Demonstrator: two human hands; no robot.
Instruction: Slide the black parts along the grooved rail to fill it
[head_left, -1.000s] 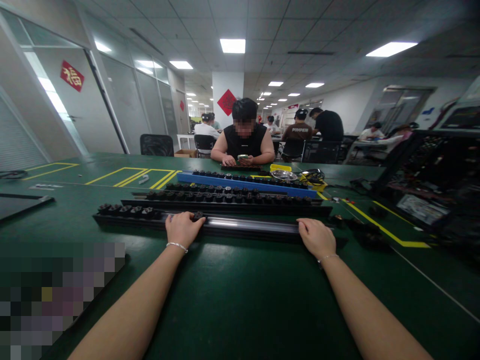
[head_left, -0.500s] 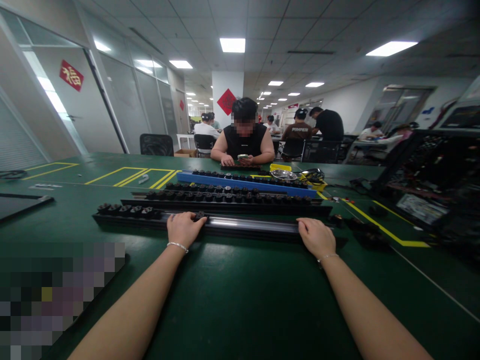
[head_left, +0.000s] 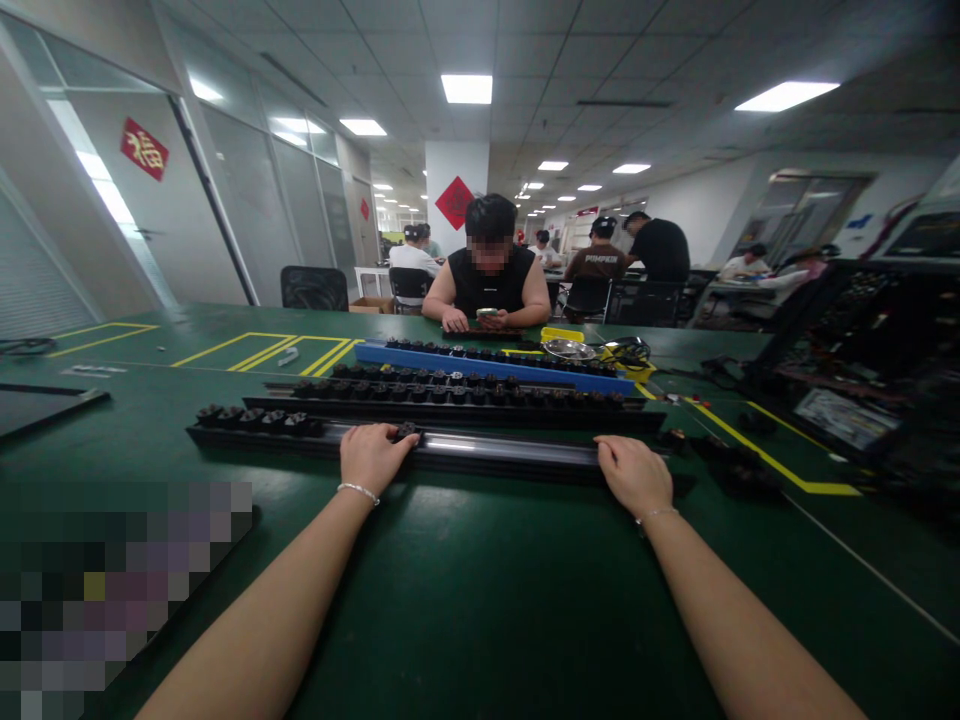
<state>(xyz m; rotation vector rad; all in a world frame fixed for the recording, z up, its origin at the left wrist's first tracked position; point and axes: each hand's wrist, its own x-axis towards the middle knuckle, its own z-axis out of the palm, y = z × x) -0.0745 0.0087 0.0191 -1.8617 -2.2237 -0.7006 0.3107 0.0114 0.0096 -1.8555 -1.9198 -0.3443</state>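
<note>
A long black track rail lies crosswise on the green table in front of me. Several small black round modules, which look like track sockets, sit on its left part. My left hand is closed around another small black round module on the rail, left of the middle. Part of that module is hidden by the fingers. Near the rail's right end, my right hand is closed over its edge, thumb at the front. Its fingertips are hidden behind the rail.
Behind lie another black rail with rows of round modules and a blue rail. A metal dish and yellow tray stand beyond. A person sits opposite with a phone. Dark equipment stands at right.
My left hand has slid slightly to the right along the rail, together with the small round module. My right hand stays at the rail's right end.
</note>
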